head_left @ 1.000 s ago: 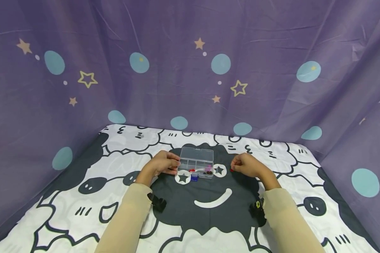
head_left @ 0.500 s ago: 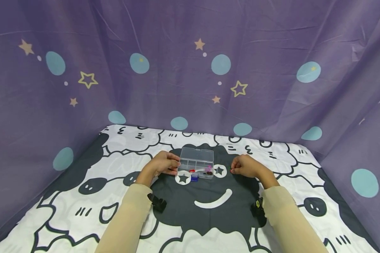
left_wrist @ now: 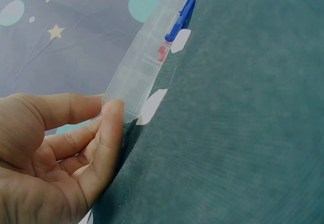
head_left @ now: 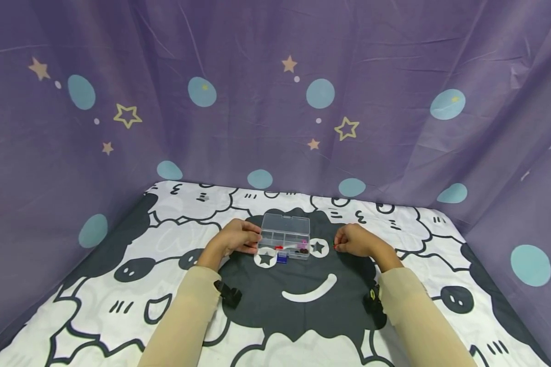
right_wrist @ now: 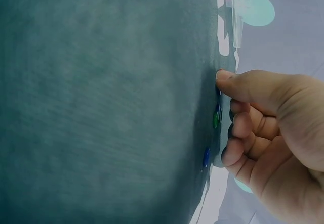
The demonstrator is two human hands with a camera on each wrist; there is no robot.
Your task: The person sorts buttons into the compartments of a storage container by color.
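A clear plastic compartment box (head_left: 275, 239) sits on the dark patch of the cloth, its lid (head_left: 285, 222) raised at the back. My left hand (head_left: 235, 237) holds the box's left end, thumb and fingers at its corner in the left wrist view. Inside lie a red piece (head_left: 279, 247), a pink piece (head_left: 303, 243) and dark pieces (head_left: 302, 251). A blue latch-like part (left_wrist: 180, 20) is at its front edge. Right of the box, my right hand (head_left: 359, 240) pinches a tiny red piece (right_wrist: 219, 71), mostly hidden by the thumb.
Beneath the right hand, small glossy pieces lie on the cloth, among them a green one (right_wrist: 215, 119) and a blue one (right_wrist: 206, 156). The cloth (head_left: 303, 326) has cartoon sheep printed on it. A purple curtain (head_left: 257, 137) hangs behind.
My right hand shifts very slightly left at the same spot, the red at its fingertips dropping from sight and showing again. The left hand and the box stay put.
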